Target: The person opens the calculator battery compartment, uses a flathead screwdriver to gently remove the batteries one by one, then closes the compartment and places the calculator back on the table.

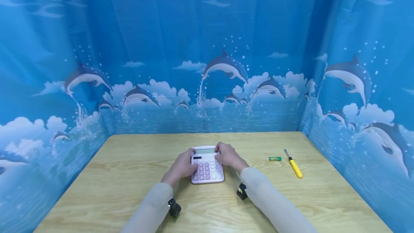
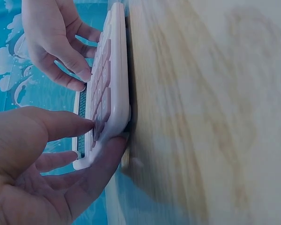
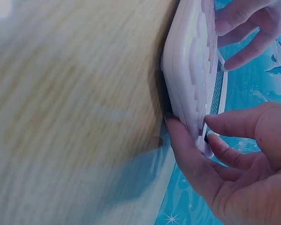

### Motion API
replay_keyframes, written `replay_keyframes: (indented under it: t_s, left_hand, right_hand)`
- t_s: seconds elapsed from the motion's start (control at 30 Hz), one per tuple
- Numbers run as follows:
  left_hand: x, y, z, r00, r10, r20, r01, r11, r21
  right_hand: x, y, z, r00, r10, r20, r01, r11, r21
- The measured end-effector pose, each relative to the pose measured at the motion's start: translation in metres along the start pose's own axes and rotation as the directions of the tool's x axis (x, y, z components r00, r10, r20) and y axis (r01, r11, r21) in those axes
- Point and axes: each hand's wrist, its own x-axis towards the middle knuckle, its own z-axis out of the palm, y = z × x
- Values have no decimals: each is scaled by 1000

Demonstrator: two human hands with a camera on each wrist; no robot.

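Observation:
A pale pink calculator [image 1: 207, 171] with its keys facing up is at the middle of the table, its display at the far end. My left hand [image 1: 182, 164] grips its left side, the thumb on the keys and a finger at the lower edge, as the left wrist view shows [image 2: 51, 164]. On the other side my right hand [image 1: 229, 155] grips the upper right edge, thumb on the face near the display. In the right wrist view the right hand's [image 3: 239, 164] fingers curl round the calculator's [image 3: 185, 70] edge. Its underside is hidden.
To the right on the wooden table [image 1: 129, 175] lie a green battery [image 1: 275, 159] and a screwdriver [image 1: 295, 168] with a yellow handle. A blue curtain [image 1: 194, 21] printed with dolphins encloses the table's back and sides.

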Motion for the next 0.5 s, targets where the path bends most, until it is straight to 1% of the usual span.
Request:
replay_keyframes:
  t_s: [0.07, 0.23, 0.33, 0.4, 0.5]
  left_hand:
    - [2, -1, 0, 1000, 10, -1, -10, 1000, 10]
    - [7, -2, 0, 1000, -10, 8, 10, 1000, 29]
    - [11, -2, -1, 1000, -16, 2, 16, 999, 49]
    - [13, -2, -2, 1000, -17, 0, 17, 999, 47]
    - [16, -2, -4, 999, -33, 4, 33, 999, 24]
  right_hand:
    - [1, 1, 1, 1000, -1, 1, 1, 1000, 5]
    - [4, 3, 2, 1000, 0, -1, 0, 999, 35]
    - [6, 3, 2, 1000, -1, -9, 1, 999, 48]
    - [8, 2, 2, 1000, -7, -15, 8, 999, 47]
    - [12, 3, 3, 1000, -22, -16, 22, 999, 32]
